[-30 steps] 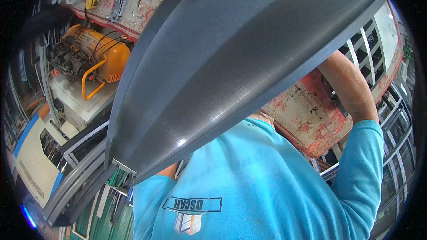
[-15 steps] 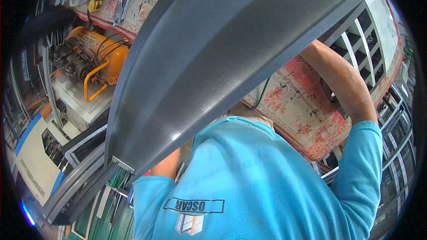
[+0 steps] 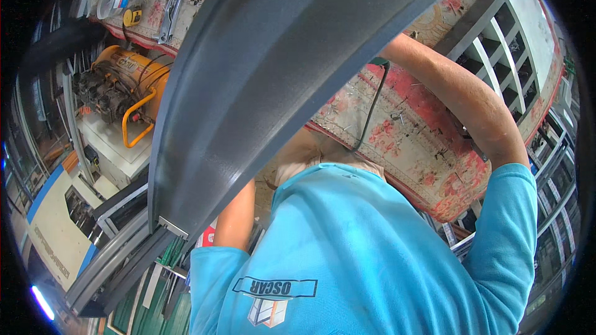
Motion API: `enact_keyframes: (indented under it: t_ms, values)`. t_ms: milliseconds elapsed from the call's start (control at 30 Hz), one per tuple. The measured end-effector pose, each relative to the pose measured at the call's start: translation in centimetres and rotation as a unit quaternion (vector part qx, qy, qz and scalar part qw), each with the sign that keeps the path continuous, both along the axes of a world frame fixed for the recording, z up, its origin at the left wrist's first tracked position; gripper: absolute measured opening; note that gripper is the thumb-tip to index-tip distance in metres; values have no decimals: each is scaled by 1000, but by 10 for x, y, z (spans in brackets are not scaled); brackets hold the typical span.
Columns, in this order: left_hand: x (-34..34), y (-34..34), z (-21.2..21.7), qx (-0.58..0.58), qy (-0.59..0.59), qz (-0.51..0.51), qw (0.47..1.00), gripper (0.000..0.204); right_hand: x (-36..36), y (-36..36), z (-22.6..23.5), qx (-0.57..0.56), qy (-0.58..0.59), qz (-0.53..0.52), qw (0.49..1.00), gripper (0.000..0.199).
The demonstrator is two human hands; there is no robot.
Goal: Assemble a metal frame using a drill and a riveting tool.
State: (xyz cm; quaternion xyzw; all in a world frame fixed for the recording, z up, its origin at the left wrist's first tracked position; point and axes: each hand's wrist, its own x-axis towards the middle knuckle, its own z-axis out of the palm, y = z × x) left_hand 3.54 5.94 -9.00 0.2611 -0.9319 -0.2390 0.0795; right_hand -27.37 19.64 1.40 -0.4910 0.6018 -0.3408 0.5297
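Compared with half a second earlier, the upper part of the long, dark-grey, metal-looking channel profile (image 3: pixel 267 74) has shifted toward the person's left, and a greater length of the bare right forearm (image 3: pixel 459 90) is exposed. The profile runs diagonally across the view and obstructs the middle of the table covered with red-and-cream floral cloth (image 3: pixel 428 161).

Other items, referenced to the profile:
- Below right: light-blue shirt (image 3: pixel 379 242) on the person.
- Right, on the table: grey-and-white slatted frame (image 3: pixel 496 65).
- Left: orange cylindrical compressor (image 3: pixel 127 61), its right end covered by the profile.
- Beyond the lower end: curved dark-grey rails (image 3: pixel 112 270).
- Upper left, on the table: narrow silver metal strip (image 3: pixel 176 9).
- Just beside the right edge: thin dark curved cord (image 3: pixel 375 105).
- Upper left, near the strip: yellow tape measure (image 3: pixel 131 17).

Hidden or indistinct: the profile's upper end is cut off by the view. The right hand is behind the profile; the bare left forearm (image 3: pixel 237 220) passes behind its lower part, concealing the left hand. Finger state and grip cannot be determined for either. A black shape (image 3: pixel 65 43) left of the profile is unidentifiable.
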Motion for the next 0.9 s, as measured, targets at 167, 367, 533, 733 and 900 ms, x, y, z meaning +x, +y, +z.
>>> enact_keyframes:
  t_ms: [167, 367, 533, 733, 900]
  values:
    - [-7, -3, 9, 190, -57, 138, 970, 48, 2, 2, -13, -51, 53, -27, 997, 57]
    - [10, -3, -10, 14, 40, 35, 998, 50, 5, -2, -10, 13, 36, -21, 999, 58]
    - [-24, -1, 23, 319, -108, 229, 913, 49, 2, 4, -18, 15, 43, -35, 998, 60]
    - [6, -1, -12, 22, 50, 19, 998, 45, 0, 3, -12, 44, 34, -32, 998, 59]
    - [1, -4, -5, -13, -25, -21, 999, 44, -3, 7, -3, 26, 13, -30, 999, 60]
